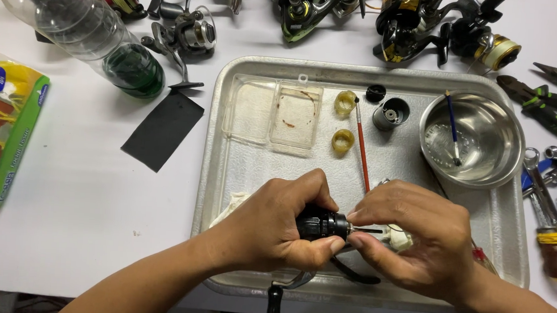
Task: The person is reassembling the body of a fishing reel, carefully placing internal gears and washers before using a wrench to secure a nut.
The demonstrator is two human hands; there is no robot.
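Black reel body (321, 225) sits in your grip over the near edge of the metal tray (245, 167), roughly at the middle of that edge. Your left hand (281, 224) wraps around it, fingers curled and pressed together over the top, thumb tucked under its right end. Your right hand (415, 239) meets it from the right: thumb and forefinger pinch a thin dark shaft (367, 231) that sticks out of the body's end, and the other fingers fold loosely behind. A curved black arm of the reel (355, 274) hangs below your hands, and a crank handle (275, 298) pokes past the tray's near rim.

Under your hands lies a crumpled white cloth (233, 205). Toward the tray's far edge you have a clear plastic box (274, 114), two small yellowish rings (345, 102) just to its right, a red-handled brush (361, 145) lying lengthwise, a small grey spool (391, 113) and a black cap (376, 92). A steel bowl (485, 156) with a blue brush (452, 125) in it fills the far right corner.

Off the tray, on the white table (83, 196), lie a black sheet (163, 130) and a clear bottle (80, 25) at the left, more fishing reels (339, 5) along the far edge, and pliers (546, 105) and wrenches (547, 192) at the right.
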